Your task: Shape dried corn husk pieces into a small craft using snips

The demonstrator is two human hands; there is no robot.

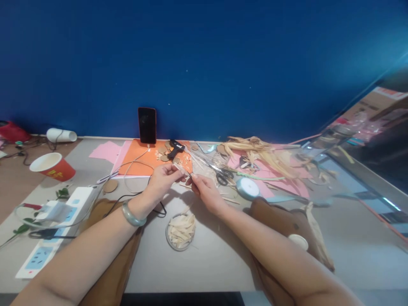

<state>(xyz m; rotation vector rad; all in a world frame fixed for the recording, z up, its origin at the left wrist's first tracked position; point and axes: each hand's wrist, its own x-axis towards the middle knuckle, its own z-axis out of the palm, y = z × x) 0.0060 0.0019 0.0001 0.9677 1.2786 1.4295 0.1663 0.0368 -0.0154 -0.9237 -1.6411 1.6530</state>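
Above the middle of the desk, my left hand [165, 180] and my right hand [205, 191] come together, their fingertips almost touching. The fingers of my left hand are pinched on a thin pale strip [182, 170]. My right hand is closed too, but what its fingertips hold is too small to make out. Just below the hands stands a small round bowl [167, 238] filled with pale flat strips [182, 229]. Behind the fingers lie a black glue gun [175, 149] and black-handled scissors [224, 176].
A phone [147, 125] leans on the blue wall behind orange paper [135, 157]. To the right are a ribbon roll [247, 188] and dried husk strips [270, 155]. At left stand a red paper cup [60, 169] and a power strip [40, 255] with cables.
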